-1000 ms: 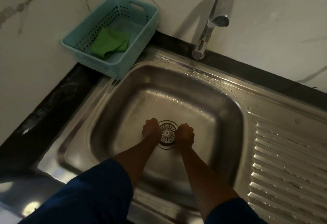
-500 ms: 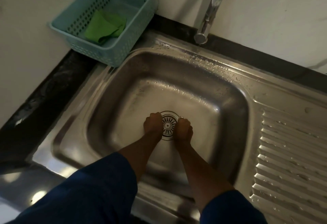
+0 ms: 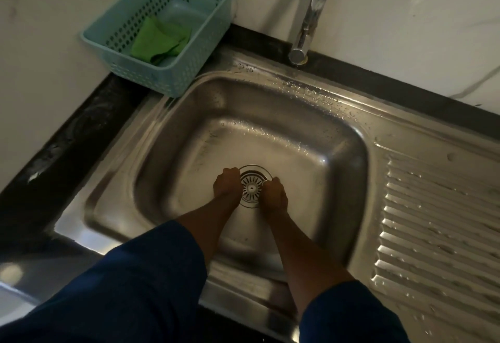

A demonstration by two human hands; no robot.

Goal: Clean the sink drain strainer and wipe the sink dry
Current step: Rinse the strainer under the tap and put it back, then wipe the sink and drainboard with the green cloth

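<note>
The round metal drain strainer (image 3: 251, 188) sits at the bottom of the wet steel sink (image 3: 270, 137). My left hand (image 3: 227, 184) is curled against its left edge. My right hand (image 3: 273, 193) is curled against its right edge, fingertips on the rim. Both hands pinch the strainer between them. Their fingers are hidden under the knuckles. The strainer looks slightly offset from the drain ring behind it. A green cloth (image 3: 159, 41) lies folded in the teal basket (image 3: 173, 83) at the back left.
A chrome faucet (image 3: 311, 18) rises behind the basin, its spout above the back rim. A ribbed drainboard (image 3: 438, 221) with water drops lies to the right. Black counter (image 3: 67, 147) borders the sink on the left, and a marble wall stands behind.
Both hands have drawn closer together onto the strainer's edges. The right hand has shifted left onto the rim. My view has dipped slightly toward the basin.
</note>
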